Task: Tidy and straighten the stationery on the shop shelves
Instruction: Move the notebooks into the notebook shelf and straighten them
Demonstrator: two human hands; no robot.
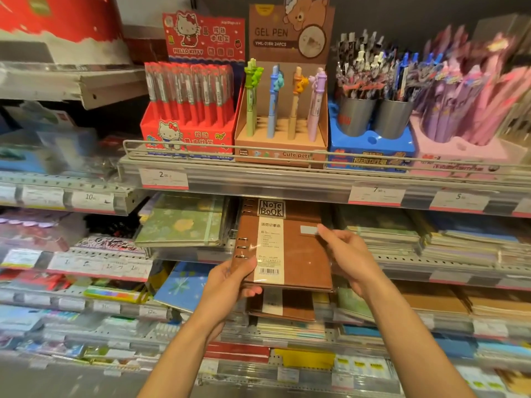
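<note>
Several tiers of grey metal shop shelves (287,179) stacked with stationery, upper tier carrying a red cardboard pen box (186,130) beside a tan cardboard gel-pen display (280,139) with four animal-topped pens. Just under that tier's edge, brown ring-bound notebook with white label strip (287,248), held out in front of the notebook stacks, tilted slightly. Left hand (230,285) gripping its lower left corner, thumb curled on the cover; right hand (349,254) pinching its right edge.
</note>
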